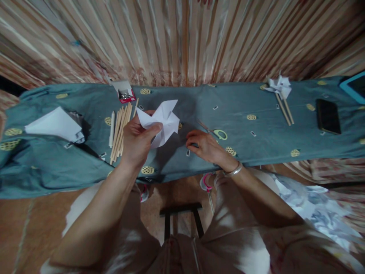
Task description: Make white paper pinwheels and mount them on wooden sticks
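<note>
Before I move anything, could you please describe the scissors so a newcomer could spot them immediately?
Along the teal tablecloth, find the right hand, with its silver bracelet. Just beyond it lie the scissors, the only thing nearby with a lime-green loop handle.

Left hand grips paper pinwheel — right hand near scissors.

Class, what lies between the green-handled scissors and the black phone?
Two wooden sticks topped with white paper pinwheels lie between scissors and phone in the head view.
</note>
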